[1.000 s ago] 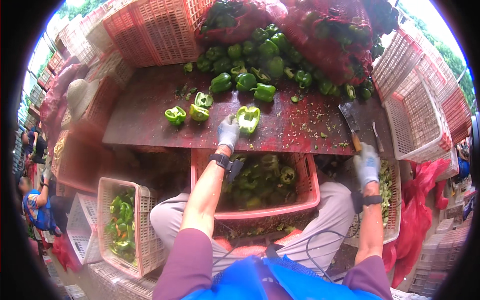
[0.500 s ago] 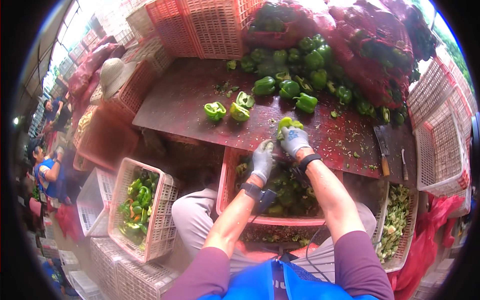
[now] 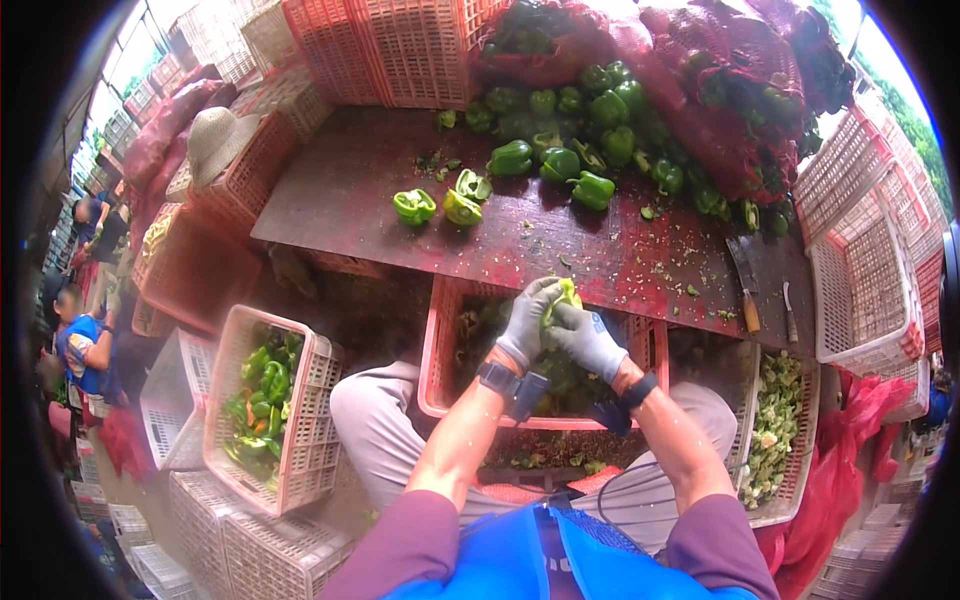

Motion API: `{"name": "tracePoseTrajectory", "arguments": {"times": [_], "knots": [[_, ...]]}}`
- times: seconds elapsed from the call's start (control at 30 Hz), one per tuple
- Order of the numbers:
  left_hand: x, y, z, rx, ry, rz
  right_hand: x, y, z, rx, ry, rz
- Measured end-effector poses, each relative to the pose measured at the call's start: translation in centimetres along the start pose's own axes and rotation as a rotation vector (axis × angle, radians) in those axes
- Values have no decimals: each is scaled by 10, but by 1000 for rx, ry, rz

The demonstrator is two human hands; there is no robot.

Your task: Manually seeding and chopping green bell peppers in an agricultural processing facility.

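Pepper piece [image 3: 569,293] held between left hand [image 3: 525,325] and right hand [image 3: 588,342]

Surface [image 3: 340,190] first: broad, dark reddish, strewn with pale crumbs [image 3: 690,245] toward the right. Red mesh bags [image 3: 735,125] slump over its far right side, green showing through the net. Red crates [image 3: 400,60] stand along the far edge. Below the near edge, a pink-red crate [image 3: 480,412] with cut greenery inside. At left, a pale pink crate [image 3: 322,400] sits aslant, filled with green peppers [image 3: 268,395], some orange among them. At right, a pale crate [image 3: 806,425] of light-green trimmings [image 3: 772,430].

Straw hat [image 3: 215,140] rests on crates at upper left. Pepper heap [image 3: 610,108] lies against the bags; three whole peppers [image 3: 510,158] sit nearer. Left of those, three cut pieces [image 3: 414,206], grouped closely. Wood-handled cleaver [image 3: 749,302] and slimmer knife [image 3: 790,310] lie near each other at the right end.

Smallest: the piece itself, yellow-green, at the near edge as seen from above. Both hands, grey-gloved, curl their fingers onto it from either side. Gloves hide much of it; exact fingertip placement cannot be told.
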State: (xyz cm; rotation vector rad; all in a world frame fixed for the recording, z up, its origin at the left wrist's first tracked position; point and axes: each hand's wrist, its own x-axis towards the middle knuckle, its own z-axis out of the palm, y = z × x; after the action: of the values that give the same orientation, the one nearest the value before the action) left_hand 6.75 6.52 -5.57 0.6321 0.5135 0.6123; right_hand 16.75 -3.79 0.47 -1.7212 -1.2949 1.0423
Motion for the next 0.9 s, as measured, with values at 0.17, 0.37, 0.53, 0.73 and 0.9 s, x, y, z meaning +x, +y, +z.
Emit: {"name": "tracePoseTrajectory", "arguments": {"times": [0.17,0.37,0.53,0.73,0.9], "knots": [[-9,-36,9,708,334,361,-28,21,-1,-424,91,-194],[-27,-54,6,1367,324,452,-64,54,-33,-954,23,-176],[0,53,-4,1846,441,707,-135,105,-163,-1125,289,233],[99,181,-76,2138,322,316,-236,164,-259,-1345,429,903],[126,167,-107,2007,353,375,-201,161,-236,-1014,489,608]]}}
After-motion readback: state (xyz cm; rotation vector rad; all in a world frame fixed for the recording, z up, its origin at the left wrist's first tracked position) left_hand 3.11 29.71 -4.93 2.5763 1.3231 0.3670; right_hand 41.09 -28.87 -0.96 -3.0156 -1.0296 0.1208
